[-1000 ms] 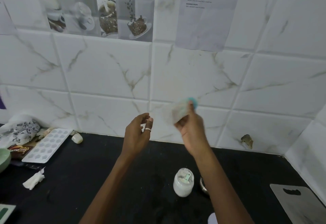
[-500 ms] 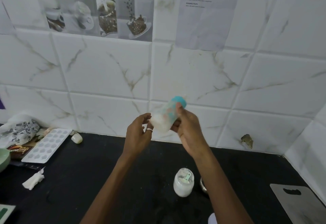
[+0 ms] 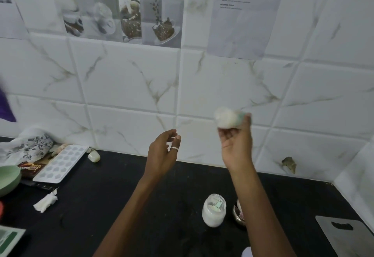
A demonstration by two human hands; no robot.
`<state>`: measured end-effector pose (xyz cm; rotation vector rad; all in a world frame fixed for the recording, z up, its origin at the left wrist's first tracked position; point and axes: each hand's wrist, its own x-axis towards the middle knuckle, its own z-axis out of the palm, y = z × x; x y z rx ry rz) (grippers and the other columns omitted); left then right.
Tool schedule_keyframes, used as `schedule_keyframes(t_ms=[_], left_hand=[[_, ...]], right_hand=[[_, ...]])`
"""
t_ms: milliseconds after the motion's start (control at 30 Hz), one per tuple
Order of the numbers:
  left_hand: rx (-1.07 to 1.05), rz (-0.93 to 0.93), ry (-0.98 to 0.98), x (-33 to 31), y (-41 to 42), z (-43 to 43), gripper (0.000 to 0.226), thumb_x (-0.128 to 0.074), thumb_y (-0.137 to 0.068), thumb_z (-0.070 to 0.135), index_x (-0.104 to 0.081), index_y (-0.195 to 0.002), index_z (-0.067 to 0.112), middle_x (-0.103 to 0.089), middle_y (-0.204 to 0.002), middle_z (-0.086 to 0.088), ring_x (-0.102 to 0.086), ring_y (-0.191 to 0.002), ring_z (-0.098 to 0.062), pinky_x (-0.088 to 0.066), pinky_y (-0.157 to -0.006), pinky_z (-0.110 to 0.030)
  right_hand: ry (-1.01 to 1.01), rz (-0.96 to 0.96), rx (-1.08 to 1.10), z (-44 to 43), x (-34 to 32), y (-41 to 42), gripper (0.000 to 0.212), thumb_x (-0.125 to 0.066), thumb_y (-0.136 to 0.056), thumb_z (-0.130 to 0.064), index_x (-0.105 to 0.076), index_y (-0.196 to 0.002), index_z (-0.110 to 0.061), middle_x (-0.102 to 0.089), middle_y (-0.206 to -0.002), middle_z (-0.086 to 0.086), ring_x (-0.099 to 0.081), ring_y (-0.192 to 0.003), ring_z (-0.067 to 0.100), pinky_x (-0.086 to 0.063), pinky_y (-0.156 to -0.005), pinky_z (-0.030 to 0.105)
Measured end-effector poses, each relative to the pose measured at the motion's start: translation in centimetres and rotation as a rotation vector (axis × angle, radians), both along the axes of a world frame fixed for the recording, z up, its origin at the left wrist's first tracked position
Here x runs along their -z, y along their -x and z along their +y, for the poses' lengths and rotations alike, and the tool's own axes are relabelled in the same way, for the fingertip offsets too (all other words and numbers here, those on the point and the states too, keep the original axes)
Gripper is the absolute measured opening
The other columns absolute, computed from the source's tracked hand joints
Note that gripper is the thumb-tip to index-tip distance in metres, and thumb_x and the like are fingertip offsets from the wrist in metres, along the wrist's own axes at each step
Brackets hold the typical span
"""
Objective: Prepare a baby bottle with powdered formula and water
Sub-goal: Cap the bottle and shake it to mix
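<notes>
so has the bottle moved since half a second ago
yes: the baby bottle, blurred in the right hand, has swung right and slightly up, away from the vertical tile joint it was beside.

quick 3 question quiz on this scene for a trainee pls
1. True or false: the left hand holds the bottle.
2. Where is the jar of white powder? A) on the counter, beside the right forearm; B) on the ice tray; C) in the left hand.
3. What is on a finger of the left hand?

Key
1. False: the right hand grips it, raised before the wall tiles.
2. A
3. A ring
</notes>
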<state>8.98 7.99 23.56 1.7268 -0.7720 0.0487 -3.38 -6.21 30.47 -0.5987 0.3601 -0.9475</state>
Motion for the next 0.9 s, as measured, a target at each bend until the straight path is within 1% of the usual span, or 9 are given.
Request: schedule_keyframes(t_ms=[67, 167, 233, 333, 400, 567, 733, 800, 900], left_hand=[[-0.002, -0.001, 0.003, 0.0, -0.1, 0.1, 0.033, -0.056, -0.102, 0.036, -0.062, -0.13, 0.019, -0.067, -0.118, 0.012, -0.063, -0.109, -0.002, -0.055, -0.095, -0.035], [0.009, -0.018, -0.014, 0.3, -0.4, -0.2, 0.031, -0.057, -0.101, 0.023, -0.062, -0.131, 0.015, -0.067, -0.12, 0.008, -0.064, -0.109, -0.007, -0.056, -0.095, -0.04], [0.028, -0.031, -0.021, 0.4, -0.3, -0.5, 0.032, -0.057, -0.1, 0.018, -0.061, -0.132, 0.015, -0.068, -0.123, 0.005, -0.064, -0.11, -0.009, -0.057, -0.094, -0.04], [0.012, -0.018, -0.009, 0.2, 0.1, -0.3, 0.034, -0.055, -0.102, 0.036, -0.062, -0.131, 0.018, -0.068, -0.12, 0.01, -0.064, -0.109, -0.003, -0.055, -0.093, -0.033], [0.007, -0.006, -0.001, 0.2, 0.2, -0.2, 0.036, -0.055, -0.102, 0.038, -0.062, -0.131, 0.019, -0.068, -0.119, 0.01, -0.063, -0.108, -0.002, -0.055, -0.093, -0.031], [0.038, -0.018, -0.024, 0.6, -0.2, -0.4, 0.035, -0.06, -0.098, 0.013, -0.06, -0.133, 0.016, -0.065, -0.119, 0.012, -0.063, -0.111, -0.006, -0.056, -0.095, -0.037], [0.005, -0.011, -0.001, 0.3, -0.1, 0.1, 0.036, -0.056, -0.102, 0.037, -0.062, -0.132, 0.018, -0.068, -0.121, 0.009, -0.063, -0.11, -0.003, -0.055, -0.094, -0.032], [-0.006, -0.006, 0.002, 0.4, -0.3, 0.2, 0.035, -0.056, -0.102, 0.036, -0.062, -0.131, 0.018, -0.068, -0.122, 0.007, -0.063, -0.11, -0.003, -0.056, -0.094, -0.035], [0.005, -0.01, -0.001, 0.5, -0.3, -0.1, 0.034, -0.057, -0.102, 0.031, -0.062, -0.132, 0.016, -0.068, -0.121, 0.006, -0.063, -0.109, -0.005, -0.057, -0.094, -0.039]], right_hand=[[0.012, 0.022, 0.007, -0.1, 0.0, -0.1, 0.043, -0.058, -0.098, -0.048, -0.063, -0.123, -0.014, -0.07, -0.127, 0.014, -0.074, -0.105, 0.022, -0.061, -0.076, 0.031], [0.346, 0.297, -0.19, 2.1, 0.8, 0.0, 0.058, -0.063, -0.085, -0.052, -0.062, -0.127, -0.011, -0.074, -0.12, 0.01, -0.073, -0.108, 0.023, -0.061, -0.083, 0.035], [0.451, 0.336, -0.222, 2.4, 1.1, 0.2, 0.06, -0.063, -0.083, -0.053, -0.062, -0.127, -0.012, -0.074, -0.119, 0.009, -0.073, -0.109, 0.023, -0.061, -0.085, 0.036], [0.121, 0.092, -0.079, 0.9, 0.2, 0.5, 0.045, -0.061, -0.092, -0.049, -0.064, -0.121, -0.015, -0.073, -0.121, 0.011, -0.074, -0.106, 0.022, -0.06, -0.081, 0.034], [0.052, 0.052, -0.008, 0.0, 0.3, 0.2, 0.046, -0.059, -0.097, -0.048, -0.062, -0.125, -0.013, -0.072, -0.124, 0.013, -0.074, -0.106, 0.022, -0.061, -0.081, 0.033], [0.52, 0.447, -0.228, 2.0, 2.1, 0.0, 0.063, -0.064, -0.084, -0.054, -0.061, -0.131, -0.011, -0.074, -0.121, 0.008, -0.073, -0.11, 0.023, -0.059, -0.093, 0.043], [0.13, 0.112, -0.046, -0.4, 1.1, 0.3, 0.048, -0.06, -0.096, -0.044, -0.06, -0.131, -0.01, -0.073, -0.123, 0.012, -0.073, -0.11, 0.023, -0.061, -0.081, 0.035], [0.25, 0.204, -0.063, 0.0, 1.2, 0.5, 0.056, -0.061, -0.091, -0.047, -0.059, -0.133, -0.009, -0.072, -0.124, 0.012, -0.072, -0.112, 0.023, -0.061, -0.086, 0.037], [0.604, 0.477, -0.207, 1.9, 1.7, 0.8, 0.065, -0.064, -0.078, -0.055, -0.063, -0.127, -0.012, -0.074, -0.117, 0.007, -0.073, -0.109, 0.023, -0.059, -0.094, 0.042]])
